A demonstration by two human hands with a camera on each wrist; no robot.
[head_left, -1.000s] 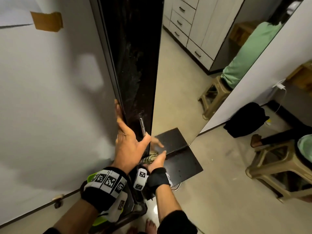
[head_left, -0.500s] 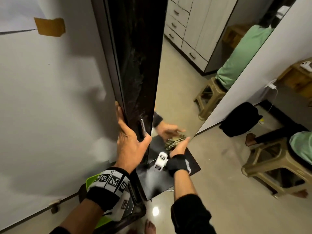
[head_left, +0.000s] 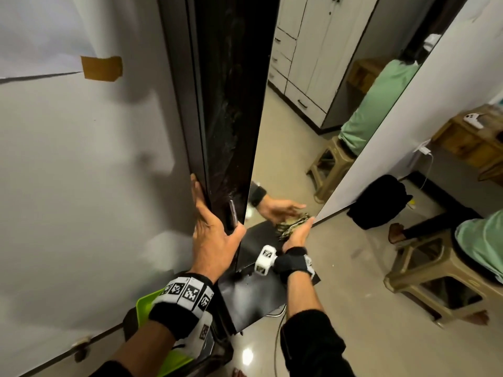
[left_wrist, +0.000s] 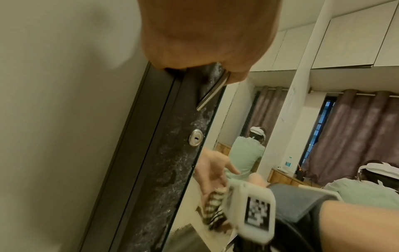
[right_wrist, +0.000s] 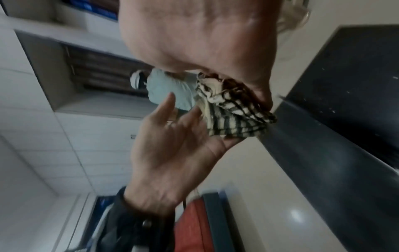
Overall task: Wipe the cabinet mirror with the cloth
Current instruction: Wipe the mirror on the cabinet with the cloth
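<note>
Cloth [head_left: 292, 225] now further R, mirror [head_left: 294, 159] edge.

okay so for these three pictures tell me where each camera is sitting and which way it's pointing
Head: worn on the head, looking forward and down at the mirror; both forearms, left hand, right hand show.
Left wrist: looks along the left hand up the door edge with its keyhole; the right wrist shows too.
Right wrist: looks along the right hand into the mirror, showing that hand's reflection.
Shared: the striped cloth appears in all three.
</note>
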